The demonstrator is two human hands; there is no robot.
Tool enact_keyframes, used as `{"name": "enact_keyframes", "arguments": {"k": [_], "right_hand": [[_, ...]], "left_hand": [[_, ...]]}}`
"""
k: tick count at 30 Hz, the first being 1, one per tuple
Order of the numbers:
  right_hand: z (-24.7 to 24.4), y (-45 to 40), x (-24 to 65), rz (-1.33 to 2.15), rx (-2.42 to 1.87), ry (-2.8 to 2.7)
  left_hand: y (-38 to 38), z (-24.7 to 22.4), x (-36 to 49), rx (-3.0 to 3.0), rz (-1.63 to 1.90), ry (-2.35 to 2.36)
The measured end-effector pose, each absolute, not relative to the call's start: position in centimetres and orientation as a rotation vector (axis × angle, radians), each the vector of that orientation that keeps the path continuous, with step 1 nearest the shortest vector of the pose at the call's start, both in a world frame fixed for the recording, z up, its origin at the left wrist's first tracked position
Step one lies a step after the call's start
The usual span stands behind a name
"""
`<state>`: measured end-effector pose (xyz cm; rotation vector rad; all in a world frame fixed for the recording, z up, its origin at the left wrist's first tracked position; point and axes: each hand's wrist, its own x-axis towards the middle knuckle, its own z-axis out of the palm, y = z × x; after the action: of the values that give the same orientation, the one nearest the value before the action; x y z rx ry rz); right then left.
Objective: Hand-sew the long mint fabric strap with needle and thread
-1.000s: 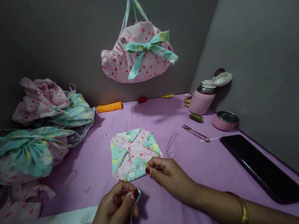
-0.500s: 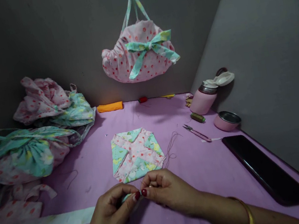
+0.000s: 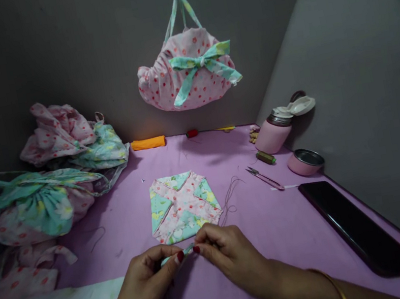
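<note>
A narrow teal fabric strip [image 3: 187, 249] is pinched between my two hands near the front of the table. My left hand [image 3: 155, 276] grips it between thumb and fingers. Close beside it on the right, my right hand [image 3: 228, 255] pinches the strip's end, with a small gap between the hands. A thin teal length trails down below my left hand. Just beyond the hands lies a folded pink and teal patterned fabric piece [image 3: 184, 206], flat on the purple cloth. A pale wide strip [image 3: 82, 295] runs left from behind my left wrist.
Fabric bundles [image 3: 40, 208] fill the left side. A pink bow-tied bag [image 3: 187, 77] hangs at the back. To the right are a pink bottle [image 3: 272, 132], green thread spool [image 3: 265, 158], thread snips [image 3: 265, 178], a pink cup [image 3: 305, 162] and a black phone-like slab [image 3: 361, 227].
My right hand has moved slightly right and up, away from my left. More of the teal strip shows between the fingertips, and the hanging length below has shifted.
</note>
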<state>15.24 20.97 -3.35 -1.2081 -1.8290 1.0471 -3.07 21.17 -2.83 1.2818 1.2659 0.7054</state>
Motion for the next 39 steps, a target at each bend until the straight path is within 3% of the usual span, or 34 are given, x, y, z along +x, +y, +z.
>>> {"name": "enact_keyframes", "arguments": {"k": [39], "right_hand": [[-3.81,20.56,15.09,1.049,-1.125,-2.02]], "left_hand": [[21.33,-3.09,-2.9,1.348,0.709,1.308]]}}
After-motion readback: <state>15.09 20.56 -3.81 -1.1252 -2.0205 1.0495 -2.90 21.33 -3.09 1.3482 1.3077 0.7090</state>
